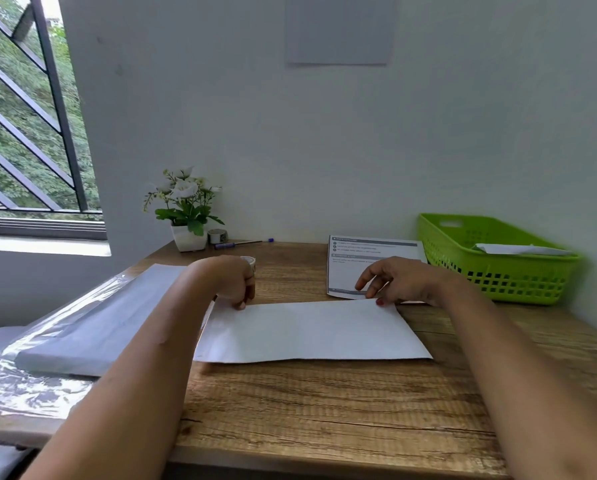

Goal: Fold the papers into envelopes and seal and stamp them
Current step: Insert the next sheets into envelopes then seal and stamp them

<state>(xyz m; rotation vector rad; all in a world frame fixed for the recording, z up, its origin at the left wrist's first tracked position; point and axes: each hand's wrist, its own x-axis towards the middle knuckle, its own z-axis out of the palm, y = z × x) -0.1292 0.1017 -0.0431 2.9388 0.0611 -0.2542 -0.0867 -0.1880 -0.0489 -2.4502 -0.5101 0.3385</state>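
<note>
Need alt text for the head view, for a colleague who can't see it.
The left hand and right hand pinch the far corners of a white sheet lying on a wooden desk. A wrapped paper stack lies left; a printed page and green basket sit right.

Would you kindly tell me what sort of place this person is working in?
Probably a small home or office work corner: a wooden desk against a plain wall beside a barred window, with a potted plant, a green plastic basket and a white sheet laid out on it.
</note>
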